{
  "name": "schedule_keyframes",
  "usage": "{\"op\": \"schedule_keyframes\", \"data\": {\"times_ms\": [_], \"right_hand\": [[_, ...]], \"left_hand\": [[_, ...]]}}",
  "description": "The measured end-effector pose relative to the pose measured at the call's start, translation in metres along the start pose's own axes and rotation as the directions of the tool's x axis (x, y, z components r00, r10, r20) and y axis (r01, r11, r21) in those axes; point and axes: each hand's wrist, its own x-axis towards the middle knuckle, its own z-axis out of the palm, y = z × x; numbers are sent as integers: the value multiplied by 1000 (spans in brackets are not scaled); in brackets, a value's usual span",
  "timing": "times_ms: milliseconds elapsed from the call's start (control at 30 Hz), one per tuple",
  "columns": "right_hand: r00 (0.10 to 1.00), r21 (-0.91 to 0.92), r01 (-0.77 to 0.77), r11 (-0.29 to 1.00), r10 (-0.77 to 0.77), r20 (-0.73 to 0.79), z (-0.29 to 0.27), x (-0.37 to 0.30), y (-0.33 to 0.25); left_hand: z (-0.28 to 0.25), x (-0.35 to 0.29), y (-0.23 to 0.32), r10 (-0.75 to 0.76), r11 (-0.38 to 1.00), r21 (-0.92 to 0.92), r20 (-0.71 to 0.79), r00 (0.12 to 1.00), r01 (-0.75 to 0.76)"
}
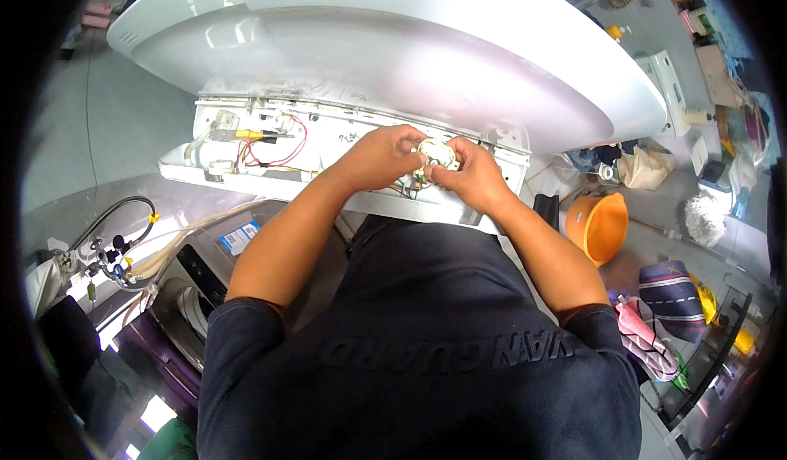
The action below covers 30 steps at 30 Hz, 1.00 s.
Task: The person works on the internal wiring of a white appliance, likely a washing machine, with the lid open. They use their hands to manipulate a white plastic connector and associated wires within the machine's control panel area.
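Over the white tray (275, 187), left hand (382, 158) and right hand (477, 179) pinch a round part (438, 152) between them, presumably steadying it.

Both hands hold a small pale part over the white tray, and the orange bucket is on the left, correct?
No, the head view shows the orange bucket on the right. The left hand and right hand do hold the small pale part over the white tray.
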Motion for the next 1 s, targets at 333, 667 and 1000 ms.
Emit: {"op": "schedule_keyframes", "data": {"times_ms": [333, 667, 1000], "right_hand": [[999, -6, -51, 999, 51, -19, -2, 5, 9], [999, 13, -41, 999, 42, -18, -2, 5, 14], [997, 27, -77, 997, 77, -6, -4, 7, 13]], "left_hand": [[1, -2, 11, -110, 993, -37, 33, 993, 111], [3, 3, 4, -133, 990, -41, 13, 991, 133], [-6, -7, 31, -153, 982, 130, 126, 980, 136]]}}
